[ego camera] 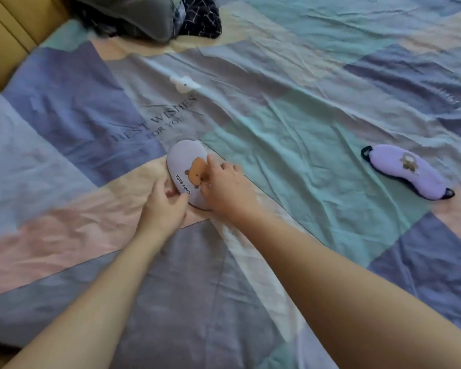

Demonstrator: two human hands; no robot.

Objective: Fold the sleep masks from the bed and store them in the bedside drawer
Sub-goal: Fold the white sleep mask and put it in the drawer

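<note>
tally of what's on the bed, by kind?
Purple sleep masks: 2, one under both hands, one lying flat to the right
Dark clothing pile: 1
Small white object: 1
Total: 4
</note>
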